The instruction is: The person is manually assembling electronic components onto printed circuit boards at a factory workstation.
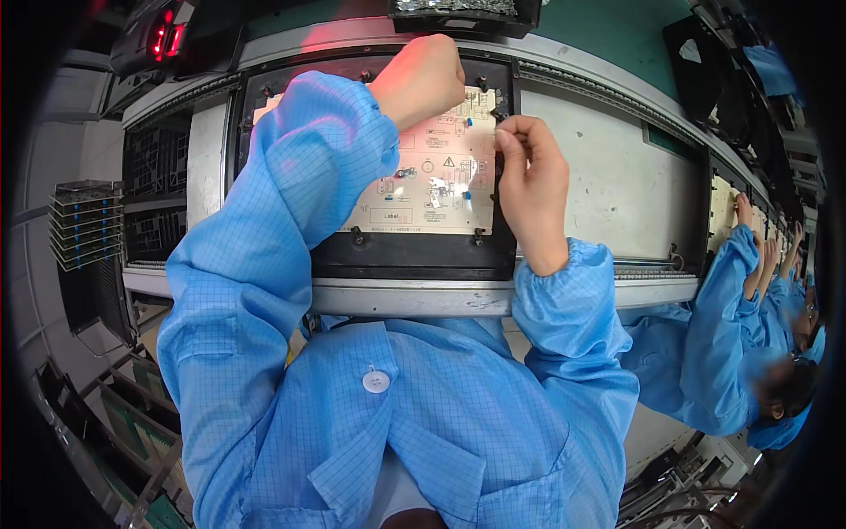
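A cream circuit board (414, 196) with printed outlines and several small blue and metal parts lies in a black carrier frame (423, 257) with dark clips round its edge. My left hand (421, 81) is over the board's far edge, fingers curled down and mostly hidden by the hand itself; what they hold, if anything, does not show. At the board's right edge, my right hand (535, 181) has its thumb and bent index finger together beside a dark clip (500, 116). Whether something small is pinched there I cannot make out.
The carrier sits between metal conveyor rails (405, 298). Beyond the far rail stands a black bin (467, 19) of shiny metal pieces. At far left are a red-lit display (165, 40) and a stack of boards (86, 225). Co-workers in blue sleeves (727, 291) work at the right.
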The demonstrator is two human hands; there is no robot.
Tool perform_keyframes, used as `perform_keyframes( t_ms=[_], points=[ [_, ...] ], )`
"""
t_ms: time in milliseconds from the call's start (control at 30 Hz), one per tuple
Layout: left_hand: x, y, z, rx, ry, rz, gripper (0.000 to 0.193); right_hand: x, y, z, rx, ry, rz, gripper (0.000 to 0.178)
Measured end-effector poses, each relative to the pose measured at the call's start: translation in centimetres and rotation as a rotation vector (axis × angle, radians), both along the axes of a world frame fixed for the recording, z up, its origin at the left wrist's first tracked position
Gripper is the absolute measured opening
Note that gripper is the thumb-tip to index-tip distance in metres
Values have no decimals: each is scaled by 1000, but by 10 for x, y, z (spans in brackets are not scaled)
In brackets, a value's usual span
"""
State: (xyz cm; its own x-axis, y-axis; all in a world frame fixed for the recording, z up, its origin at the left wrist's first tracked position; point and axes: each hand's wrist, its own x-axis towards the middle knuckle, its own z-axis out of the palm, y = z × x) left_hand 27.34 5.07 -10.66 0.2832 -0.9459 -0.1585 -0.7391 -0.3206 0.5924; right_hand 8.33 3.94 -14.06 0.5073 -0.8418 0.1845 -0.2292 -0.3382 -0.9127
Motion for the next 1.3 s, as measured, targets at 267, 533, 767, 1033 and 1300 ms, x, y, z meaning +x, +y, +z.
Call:
perform_keyframes(
  t_ms=[267, 533, 767, 1033, 1300],
  points=[
    [4, -4, -12, -24, 16, -44, 16, -11, -8, 3, 69, -5, -65, 7],
    [6, -11, -13, 22, 80, -66, 15, -11, -11, 3, 6, -32, -101, 5],
    [-5, -16, -14, -12, -8, -80, 15, -10, -12, 3, 135, -11, -105, 11],
    [-31, -15, -9, -173, -161, -48, 18, 7, -70, -1, -17, 265, 59, 16],
    [-11, 8, 1, -100, -97, -105, 18, 26, -87, 3, -23, 395, 80, 25]
  ],
)
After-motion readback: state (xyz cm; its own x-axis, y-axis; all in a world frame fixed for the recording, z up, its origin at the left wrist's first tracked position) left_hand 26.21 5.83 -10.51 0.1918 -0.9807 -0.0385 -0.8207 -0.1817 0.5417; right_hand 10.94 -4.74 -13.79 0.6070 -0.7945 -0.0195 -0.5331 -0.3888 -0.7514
